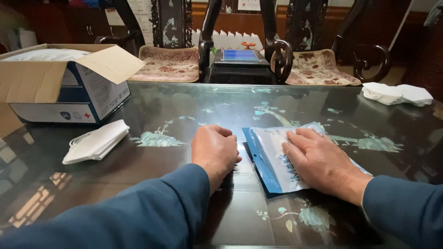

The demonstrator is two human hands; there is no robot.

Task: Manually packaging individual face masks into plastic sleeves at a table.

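Dark glossy inlaid counter (pixel 184 106). A flat blue-and-white plastic pouch (pixel 272 159) lay near its front edge, pinned under the right hand (pixel 323 161), fingers spread flat, gripping nothing. The left hand (pixel 214 150) rested curled just beside it, apparently empty. Leftward: folded white masks (pixel 97 142), an open cardboard box (pixel 60 83).

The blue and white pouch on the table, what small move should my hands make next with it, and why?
Probably bring the left hand onto the pouch's blue left edge. The right hand lies flat on the pouch, pinning it to the glossy table, while the left hand rests curled on the table just beside that edge, holding nothing I can see. A second hand would steady it.
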